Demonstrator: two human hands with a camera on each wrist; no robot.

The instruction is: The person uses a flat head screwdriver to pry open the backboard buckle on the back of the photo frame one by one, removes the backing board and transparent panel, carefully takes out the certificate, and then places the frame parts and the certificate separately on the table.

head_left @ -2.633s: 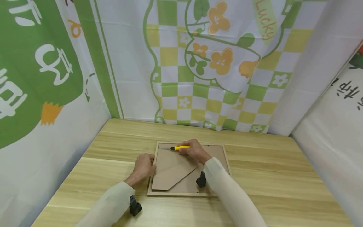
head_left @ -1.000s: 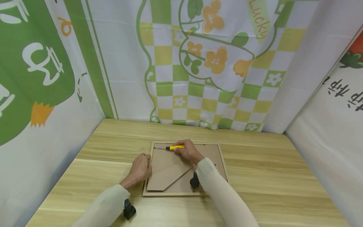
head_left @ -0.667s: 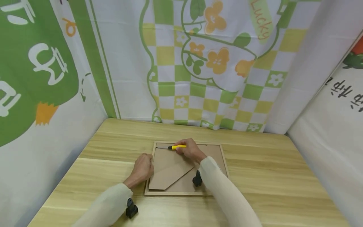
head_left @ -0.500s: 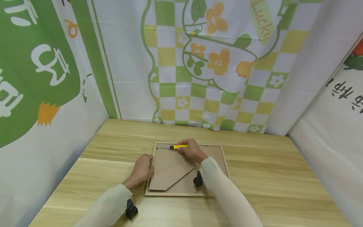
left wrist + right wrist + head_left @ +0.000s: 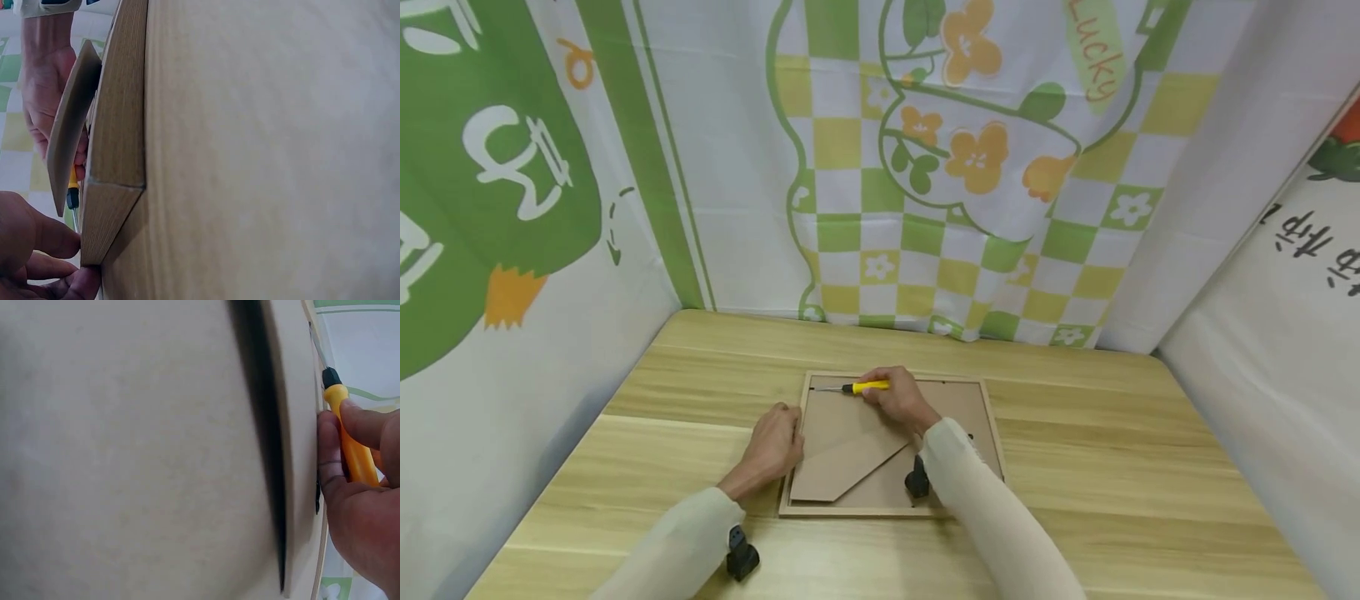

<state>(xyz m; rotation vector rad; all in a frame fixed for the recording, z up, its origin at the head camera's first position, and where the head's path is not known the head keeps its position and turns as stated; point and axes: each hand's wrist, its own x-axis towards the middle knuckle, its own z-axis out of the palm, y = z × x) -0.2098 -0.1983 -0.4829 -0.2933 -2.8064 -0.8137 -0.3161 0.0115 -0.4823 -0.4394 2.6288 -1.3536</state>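
Observation:
A wooden picture frame (image 5: 857, 512) lies back side up on the table, with a brown backing board (image 5: 951, 408) and an angled stand flap (image 5: 842, 473) on it. My left hand (image 5: 771, 446) grips the frame's left rim; the left wrist view shows thumb and fingers pinching the rim near a mitred corner (image 5: 115, 187). My right hand (image 5: 898, 396) holds a yellow screwdriver (image 5: 871, 387) with a black collar. Its thin shaft points left, the tip right at a small dark tab (image 5: 812, 388) in the upper left corner. Fingers wrap the yellow handle (image 5: 357, 450) in the right wrist view.
The wood-grain table (image 5: 1097, 450) extends around the frame. A patterned curtain (image 5: 955, 275) hangs behind its far edge, and printed cloth walls (image 5: 617, 333) stand at both sides. Black cameras (image 5: 742, 557) are strapped to both wrists.
The head view shifts slightly. Both hands keep their holds, and the screwdriver tip stays at the same corner tab.

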